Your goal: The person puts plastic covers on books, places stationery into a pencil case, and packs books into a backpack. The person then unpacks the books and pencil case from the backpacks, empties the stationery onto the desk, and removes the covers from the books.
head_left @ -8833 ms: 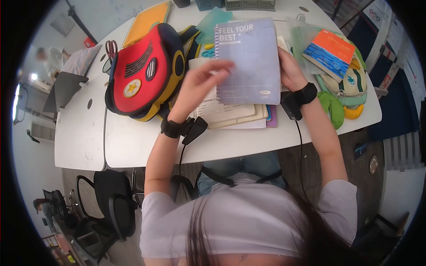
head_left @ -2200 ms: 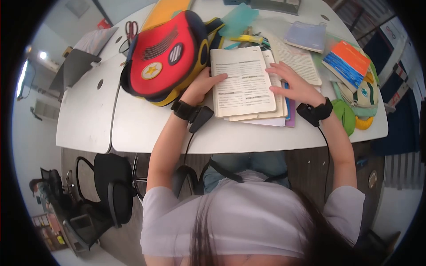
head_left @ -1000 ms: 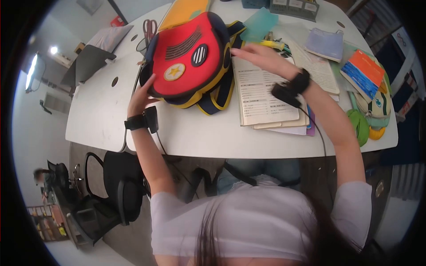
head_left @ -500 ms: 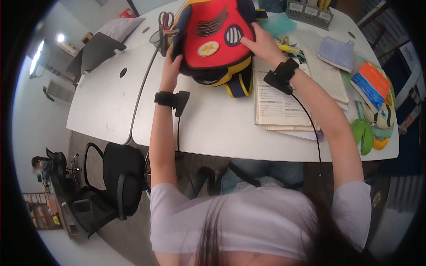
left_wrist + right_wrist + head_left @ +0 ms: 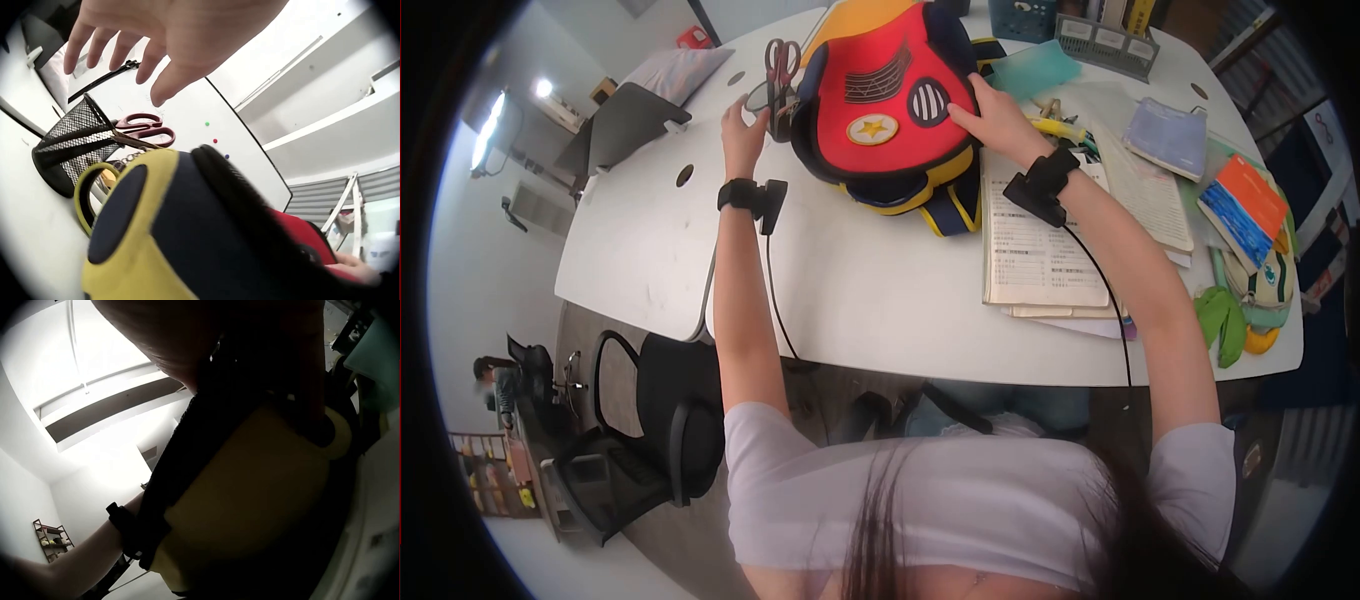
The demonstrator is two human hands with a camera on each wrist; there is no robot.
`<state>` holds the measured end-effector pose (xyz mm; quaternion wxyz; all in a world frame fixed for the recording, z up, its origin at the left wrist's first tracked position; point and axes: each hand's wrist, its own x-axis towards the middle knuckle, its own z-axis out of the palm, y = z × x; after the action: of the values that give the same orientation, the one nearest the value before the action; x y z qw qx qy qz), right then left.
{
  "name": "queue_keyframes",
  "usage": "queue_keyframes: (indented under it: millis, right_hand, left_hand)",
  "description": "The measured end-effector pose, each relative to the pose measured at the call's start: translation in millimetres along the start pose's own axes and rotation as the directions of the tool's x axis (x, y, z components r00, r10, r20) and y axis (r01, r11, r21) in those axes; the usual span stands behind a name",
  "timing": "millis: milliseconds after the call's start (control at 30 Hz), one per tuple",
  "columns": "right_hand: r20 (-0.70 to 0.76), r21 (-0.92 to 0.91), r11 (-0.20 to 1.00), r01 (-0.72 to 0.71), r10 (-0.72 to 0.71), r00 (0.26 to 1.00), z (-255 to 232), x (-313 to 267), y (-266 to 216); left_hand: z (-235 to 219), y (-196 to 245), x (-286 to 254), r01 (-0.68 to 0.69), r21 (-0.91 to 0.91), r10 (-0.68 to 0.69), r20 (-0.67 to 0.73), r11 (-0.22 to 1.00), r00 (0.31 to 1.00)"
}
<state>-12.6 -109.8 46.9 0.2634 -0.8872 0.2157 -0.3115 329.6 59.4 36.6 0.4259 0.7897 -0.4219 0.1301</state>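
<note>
A red, yellow and navy backpack (image 5: 880, 110) stands at the far middle of the white table (image 5: 870, 300). My right hand (image 5: 990, 115) rests on its right side, fingers laid fairly straight on the red front. My left hand (image 5: 740, 122) hovers off the bag's left edge, fingers spread and holding nothing. The left wrist view shows that hand (image 5: 169, 31) above a black mesh cup (image 5: 72, 147) with red-handled scissors (image 5: 144, 125), beside the backpack's yellow-and-navy edge (image 5: 181, 244). In the right wrist view the backpack (image 5: 250, 500) fills the dark frame.
An open book (image 5: 1035, 245) on a stack lies right of the bag. A blue notebook (image 5: 1165, 125), an orange-and-blue book (image 5: 1245, 205) and a green pouch (image 5: 1220, 322) sit further right. Desk organisers (image 5: 1105, 40) stand at the back, a laptop (image 5: 625, 125) at the far left, an office chair (image 5: 650, 440) below.
My left hand has let go of the backpack's left side and moved left towards the mesh cup, fingers spreading. The right hand stays on the bag, which has settled slightly.
</note>
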Motion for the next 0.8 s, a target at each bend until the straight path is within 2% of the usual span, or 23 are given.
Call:
queue_keyframes:
  millis: [33,100,167,200,233,333,467,533,567,600,633,700,767,800]
  right_hand:
    - [0.018,-0.006,0.999,-0.034,0.034,0.999,1.8,-0.7,2.5]
    - [-0.048,-0.012,1.000,-0.005,0.004,0.999,7.0,-7.6,8.1]
    - [-0.018,0.001,0.999,-0.050,0.050,0.999,5.7,-11.9,13.1]
    - [-0.022,-0.006,0.999,-0.053,0.052,0.998,2.9,-13.8,12.6]
    - [0.003,0.008,0.997,-0.079,0.079,0.997,0.1,-16.1,12.2]
    - [0.006,0.028,0.994,-0.109,0.109,0.994,-4.7,-24.5,8.1]
    - [-0.032,0.101,0.985,-0.138,0.142,0.989,-4.3,-29.9,2.3]
    - [-0.030,0.113,0.984,-0.139,0.143,0.989,-1.9,-30.0,3.2]
    - [-0.041,0.117,0.984,-0.136,0.142,0.989,-1.5,-29.8,1.7]
    - [0.025,0.128,0.970,-0.205,0.203,0.979,-6.1,-29.6,-6.2]
    - [0.029,0.135,0.970,-0.204,0.202,0.979,-2.5,-29.6,-4.1]
    - [-0.133,0.089,0.996,-0.033,0.045,0.990,3.5,-28.1,-0.3]
    - [-0.139,0.112,0.993,-0.046,0.061,0.988,6.9,-28.0,-4.1]
    - [-0.267,-0.012,0.997,0.076,-0.076,0.961,8.6,-28.1,-7.6]
  left_hand:
    - [4.3,-5.4,6.8,-0.147,0.123,0.157,-0.083,0.982,0.984]
    - [13.6,-5.1,13.6,-0.120,0.177,0.133,-0.065,0.977,0.989]
    - [28.0,-7.4,17.7,0.011,0.408,-0.037,0.055,0.913,0.998]
    - [34.4,-16.6,21.7,0.060,0.325,-0.097,0.100,0.944,0.990]
    - [42.1,-25.2,24.6,0.057,0.318,-0.094,0.102,0.946,0.990]
    - [60.1,-48.3,25.9,0.087,0.188,-0.075,-0.071,0.978,0.995]
    - [32.7,-27.3,-2.5,0.088,0.169,-0.075,-0.082,0.982,0.994]
    - [17.2,-18.6,-24.8,0.008,0.128,0.009,-0.139,0.992,0.990]
    - [9.1,-16.9,-35.1,0.012,0.136,0.007,-0.138,0.991,0.990]
    - [0.4,-16.0,-44.8,-0.035,0.129,0.057,-0.173,0.991,0.983]
    - [-8.0,-14.7,-55.2,-0.082,0.122,0.107,-0.208,0.989,0.972]
    - [-25.7,-4.4,-75.9,-0.050,0.083,0.063,-0.157,0.995,0.986]
    - [-38.8,6.7,-96.3,-0.095,-0.020,0.091,-0.137,0.995,0.986]
    - [-46.3,17.5,-107.4,-0.066,-0.026,0.063,-0.103,0.997,0.993]
